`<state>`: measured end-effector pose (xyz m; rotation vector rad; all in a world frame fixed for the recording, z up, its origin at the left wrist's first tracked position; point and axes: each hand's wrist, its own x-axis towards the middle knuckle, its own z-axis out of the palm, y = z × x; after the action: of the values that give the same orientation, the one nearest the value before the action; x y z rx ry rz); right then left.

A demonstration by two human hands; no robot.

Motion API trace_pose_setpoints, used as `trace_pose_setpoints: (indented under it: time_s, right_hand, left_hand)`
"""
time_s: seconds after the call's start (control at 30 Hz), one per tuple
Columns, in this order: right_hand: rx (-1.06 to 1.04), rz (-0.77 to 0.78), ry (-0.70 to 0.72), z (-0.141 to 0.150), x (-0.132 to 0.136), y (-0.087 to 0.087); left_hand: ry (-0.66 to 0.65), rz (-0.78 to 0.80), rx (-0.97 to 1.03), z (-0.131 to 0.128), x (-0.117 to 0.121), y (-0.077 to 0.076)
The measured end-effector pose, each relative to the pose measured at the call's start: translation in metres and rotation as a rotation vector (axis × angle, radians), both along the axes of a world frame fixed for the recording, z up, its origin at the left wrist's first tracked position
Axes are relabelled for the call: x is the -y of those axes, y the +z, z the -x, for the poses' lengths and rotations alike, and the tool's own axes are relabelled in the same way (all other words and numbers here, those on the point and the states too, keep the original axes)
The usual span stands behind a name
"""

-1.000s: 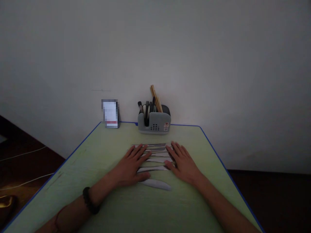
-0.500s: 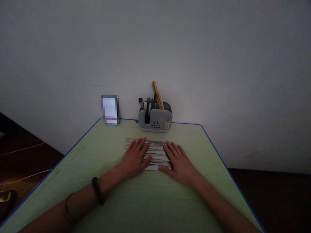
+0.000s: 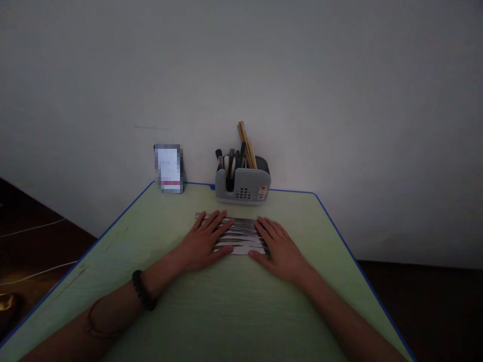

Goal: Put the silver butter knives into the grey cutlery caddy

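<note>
Knives (image 3: 241, 234): a close stack of rows at the centre of the frame, slightly below mid-height, lying on the green desk (image 3: 241, 311). Long axes run roughly left-right across the frame, near parallel to one another; exact count not readable, since both ends are largely covered.

Left hand (image 3: 206, 246): palm down at the left ends, fingers spread toward the top of the frame, thumb on the lowest knife. Grip released, nothing clasped.

Right hand (image 3: 281, 246): palm down at the right ends, fingers fanned toward the upper left, thumb tip by the lowest knife's right part. Grip likewise slack and flat, not closed round anything.

Key relation: the row sits between the two hands, to the right of the left grip and to the left of the right grip, so the knives' long axis points from one hand to the other. Neither hand clearly nearer; both appear to be in contact.

Surroundings: grey holder (image 3: 243, 187) above the knives, near the desk's far edge, with chopsticks (image 3: 247, 146) leaning out; blurred phone (image 3: 169, 168) upper left of it.
</note>
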<state>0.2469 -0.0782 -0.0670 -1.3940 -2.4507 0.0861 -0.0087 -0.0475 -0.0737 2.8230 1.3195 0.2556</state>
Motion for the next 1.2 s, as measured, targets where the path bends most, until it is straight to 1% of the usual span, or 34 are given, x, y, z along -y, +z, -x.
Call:
trace_pose_setpoints:
  time_s: [0.1, 0.23, 0.4, 0.53, 0.73, 0.87, 1.03, 1.2]
  right_hand:
    - [-0.043, -0.001, -0.042, 0.005, 0.001, 0.001]
    - [-0.077, -0.006, -0.069, 0.01, 0.003, 0.001]
    - [-0.105, -0.013, -0.074, 0.011, 0.005, 0.001]
    - [-0.117, -0.007, -0.085, 0.011, 0.005, 0.002]
    - [-0.12, 0.0, -0.027, 0.005, 0.004, 0.006]
    - [-0.116, -0.005, -0.027, 0.004, 0.003, 0.005]
    - [-0.107, -0.034, -0.038, 0.007, 0.004, 0.001]
    - [-0.106, -0.057, -0.124, 0.004, 0.005, 0.001]
  left_hand:
    - [-0.03, 0.001, 0.029, -0.004, -0.001, 0.0]
    - [-0.114, -0.004, 0.073, -0.006, -0.002, 0.004]
    - [-0.103, -0.011, 0.113, -0.01, -0.001, 0.006]
    - [-0.111, -0.035, 0.083, -0.015, 0.0, 0.005]
    - [-0.15, -0.155, 0.005, -0.016, 0.0, 0.002]
    - [-0.162, -0.186, -0.012, -0.016, 0.0, 0.001]
    - [-0.15, -0.156, 0.059, -0.014, -0.001, 0.006]
    - [-0.079, -0.146, 0.133, -0.009, -0.003, 0.009]
